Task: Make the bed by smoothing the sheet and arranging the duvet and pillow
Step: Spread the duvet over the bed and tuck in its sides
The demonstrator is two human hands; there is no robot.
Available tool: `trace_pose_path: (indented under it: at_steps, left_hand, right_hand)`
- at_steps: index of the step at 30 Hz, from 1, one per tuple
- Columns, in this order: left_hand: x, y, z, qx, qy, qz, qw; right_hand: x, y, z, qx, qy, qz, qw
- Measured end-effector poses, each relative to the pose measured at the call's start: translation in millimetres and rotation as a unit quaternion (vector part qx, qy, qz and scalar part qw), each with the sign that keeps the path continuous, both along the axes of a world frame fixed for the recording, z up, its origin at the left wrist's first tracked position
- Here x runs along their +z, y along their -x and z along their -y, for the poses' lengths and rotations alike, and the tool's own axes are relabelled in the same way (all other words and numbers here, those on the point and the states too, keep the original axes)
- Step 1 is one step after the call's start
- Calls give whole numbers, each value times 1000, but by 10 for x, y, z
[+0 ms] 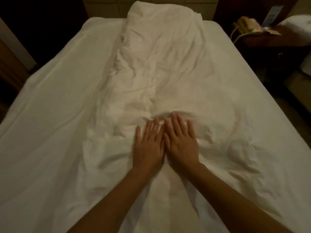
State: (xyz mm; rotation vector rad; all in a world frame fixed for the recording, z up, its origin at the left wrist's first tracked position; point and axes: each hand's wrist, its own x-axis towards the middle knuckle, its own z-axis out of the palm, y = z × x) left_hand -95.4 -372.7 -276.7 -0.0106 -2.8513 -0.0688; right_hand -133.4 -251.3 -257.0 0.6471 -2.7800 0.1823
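A white sheet (55, 101) covers the bed, bare on its left side. Down the middle lies the crumpled duvet (159, 64), bunched in a long strip. The left hand (149, 145) and right hand (180, 142) press flat on it, side by side and touching, each grip apart with straight fingers. At far right a phone (246, 24) sits on a nightstand (272, 46).

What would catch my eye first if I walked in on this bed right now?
Two bare hands, the left hand and the right hand, lie flat side by side, pressing on a rumpled white duvet bunched in a long strip down the middle of the bed. On either side of it the white sheet lies uncovered. A pale telephone sits on the dark nightstand at the far right.
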Motion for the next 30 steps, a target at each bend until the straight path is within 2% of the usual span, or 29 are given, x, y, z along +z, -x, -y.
trace_pose_path:
  at_steps: [2,6,11,13,16,18,20,21,23,30]
  left_hand:
    - [-181,150,261,36,4,15,999]
    - [-490,164,997,138,28,10,990]
    - [-482,208,1198,223,-13,33,974]
    - [-305,328,1112,190,-38,-34,981]
    - [-18,718,780,57,-28,-125,990]
    - [44,969,480,-16,-1,-90,996]
    - [-76,1138,342,-52,68,1,996]
    - [-171,1205,361,-52,93,37,994]
    - [-306,1314,505,-48,96,44,993]
    - [-501,1558,982,65,46,34,996]
  right_hand:
    - [-218,260,-182,-38,-30,40,998]
    - [-530,535,-864,-156,-46,56,985]
    - [-507,581,-1007,-222,1,56,973]
    - [-312,626,-833,-207,41,11,978]
    - [-3,805,-273,-82,58,-84,991]
    - [75,962,148,-13,28,-86,996]
    - [-7,1072,433,29,-51,-25,998]
    - [-83,1134,479,37,-77,1,996]
    - [-253,1279,429,28,-81,28,996]
    - [-555,1624,18,-46,-90,-4,995]
